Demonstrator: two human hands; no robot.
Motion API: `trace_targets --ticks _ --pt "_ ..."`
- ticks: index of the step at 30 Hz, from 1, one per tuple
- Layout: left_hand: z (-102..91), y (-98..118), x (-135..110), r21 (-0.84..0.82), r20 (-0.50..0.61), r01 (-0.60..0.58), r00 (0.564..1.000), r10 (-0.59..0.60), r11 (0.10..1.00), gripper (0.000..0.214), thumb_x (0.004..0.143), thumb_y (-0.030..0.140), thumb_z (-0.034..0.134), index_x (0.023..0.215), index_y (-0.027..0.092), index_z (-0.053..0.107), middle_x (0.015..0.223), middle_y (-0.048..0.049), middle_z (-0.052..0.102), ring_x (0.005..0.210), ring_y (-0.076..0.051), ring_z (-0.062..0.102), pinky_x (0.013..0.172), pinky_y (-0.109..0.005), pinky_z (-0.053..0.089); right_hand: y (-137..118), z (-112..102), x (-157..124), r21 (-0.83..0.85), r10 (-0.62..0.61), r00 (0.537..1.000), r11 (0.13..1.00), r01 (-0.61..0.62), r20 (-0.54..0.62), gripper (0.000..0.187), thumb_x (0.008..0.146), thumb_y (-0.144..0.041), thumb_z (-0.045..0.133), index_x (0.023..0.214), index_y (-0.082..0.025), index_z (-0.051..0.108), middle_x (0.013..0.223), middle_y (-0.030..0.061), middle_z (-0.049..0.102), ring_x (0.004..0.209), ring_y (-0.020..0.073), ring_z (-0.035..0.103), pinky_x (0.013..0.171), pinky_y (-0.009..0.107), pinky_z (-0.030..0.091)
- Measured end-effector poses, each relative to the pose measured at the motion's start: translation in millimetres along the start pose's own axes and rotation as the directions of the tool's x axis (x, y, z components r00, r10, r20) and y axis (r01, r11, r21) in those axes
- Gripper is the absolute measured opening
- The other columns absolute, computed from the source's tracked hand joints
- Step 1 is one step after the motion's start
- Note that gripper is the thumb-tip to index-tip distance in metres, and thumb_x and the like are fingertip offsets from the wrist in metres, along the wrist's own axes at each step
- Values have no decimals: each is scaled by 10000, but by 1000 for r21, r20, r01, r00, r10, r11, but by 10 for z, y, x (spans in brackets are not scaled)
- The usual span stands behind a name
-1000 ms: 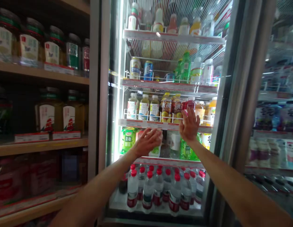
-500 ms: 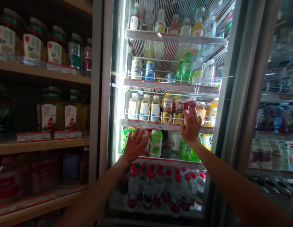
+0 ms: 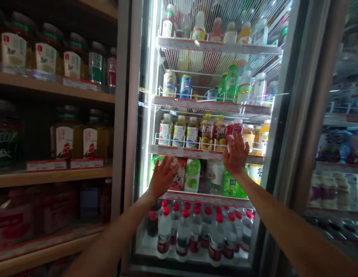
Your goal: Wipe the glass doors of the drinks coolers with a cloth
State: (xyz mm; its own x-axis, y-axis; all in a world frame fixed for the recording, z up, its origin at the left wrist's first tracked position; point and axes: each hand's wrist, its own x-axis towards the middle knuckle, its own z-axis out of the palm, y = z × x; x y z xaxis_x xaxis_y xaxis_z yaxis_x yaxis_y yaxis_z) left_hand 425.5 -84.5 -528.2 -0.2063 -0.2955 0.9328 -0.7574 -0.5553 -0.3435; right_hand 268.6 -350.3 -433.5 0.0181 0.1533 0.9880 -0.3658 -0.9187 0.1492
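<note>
My left hand [image 3: 161, 179] reaches forward to the lower middle of a glass-fronted drinks fridge, fingers bent over a crumpled white tissue [image 3: 174, 162]. Behind it stand a red-labelled pack [image 3: 178, 181] and a green-and-white bottle [image 3: 192, 177]. My right hand [image 3: 236, 154] is raised a little higher, fingers stretched and somewhat spread, in front of a red-capped dark bottle [image 3: 237, 126] and the shelf edge. A small pale patch shows by its fingertips; I cannot tell whether it is held. Both palms face the fridge front, where faint reflections show on the glass.
Wooden shelves [image 3: 89, 96] with several large bottles stand on the left. A metal door frame [image 3: 301, 115] runs up on the right, with another drinks cabinet [image 3: 340, 165] beyond it. Several red-capped water bottles [image 3: 183, 234] fill the fridge's bottom.
The view has shifted slightly, so the fridge sits a little further right. My left hand has moved slightly left against the bottles; my right hand stays in about the same place.
</note>
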Motion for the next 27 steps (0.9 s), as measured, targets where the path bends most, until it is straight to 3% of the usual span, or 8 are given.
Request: trace_targets --ticks 3,7,11,14,19,21,24,27 --pt "116 320 198 -65 43 -139 989 142 988 397 848 219 525 1241 268 502 1411 -80 430 1402 -231 170 1128 -456 205 27 1 6 12 -3 1000 1000 3 5 497 857 -293 372 1342 -188 405 1439 106 378 1376 209 259 1100 436 160" --pt "185 478 806 -120 35 -95 994 100 988 483 879 252 464 1349 190 375 1405 -97 437 1389 -197 224 1134 -424 206 -119 -93 27 125 31 999 992 -30 -6 468 878 -290 336 1328 -197 423 1442 117 367 1367 227 281 1096 482 188" --pt "212 469 1183 -120 35 57 998 -53 991 601 871 328 468 1401 117 278 1444 -136 365 1409 -230 148 1144 -469 139 -572 -218 4 420 -250 968 882 212 36 446 884 -233 325 1313 -208 440 1397 96 430 1343 187 327 1074 424 313" --pt "190 341 1060 -65 11 131 991 -131 989 617 864 348 468 1397 94 285 1469 -172 298 1407 -259 150 1134 -474 135 -961 -197 -18 488 -366 930 818 303 37 412 887 -225 350 1275 -189 486 1352 93 483 1362 180 284 1084 401 324" --pt "94 69 575 -4 12 90 996 -90 996 747 828 520 504 1421 137 257 1443 -163 354 1394 -262 205 1135 -478 101 -1329 -14 88 234 -139 986 966 113 95 412 894 -304 403 1290 -221 480 1441 100 376 1390 249 214 1088 494 249" --pt "72 34 482 15 6 95 995 -95 995 729 835 529 494 1419 153 271 1432 -151 378 1387 -259 228 1136 -479 91 -1207 14 120 159 -201 975 970 185 91 376 889 -292 424 1251 -253 514 1435 83 390 1381 254 237 1085 518 226" --pt "74 53 456 23 -8 105 994 -105 994 732 830 543 500 1414 158 286 1431 -143 382 1380 -260 248 1138 -472 87 -558 -79 85 96 -344 935 937 336 82 378 880 -246 427 1247 -278 510 1426 67 401 1351 261 302 1065 540 247" --pt "96 77 466 21 -10 95 995 -95 995 732 832 543 498 1413 154 284 1435 -139 377 1382 -266 239 1137 -475 78 380 -251 50 26 -81 990 996 85 -116 438 865 -225 392 1296 -256 468 1454 117 322 1280 346 379 971 585 325"
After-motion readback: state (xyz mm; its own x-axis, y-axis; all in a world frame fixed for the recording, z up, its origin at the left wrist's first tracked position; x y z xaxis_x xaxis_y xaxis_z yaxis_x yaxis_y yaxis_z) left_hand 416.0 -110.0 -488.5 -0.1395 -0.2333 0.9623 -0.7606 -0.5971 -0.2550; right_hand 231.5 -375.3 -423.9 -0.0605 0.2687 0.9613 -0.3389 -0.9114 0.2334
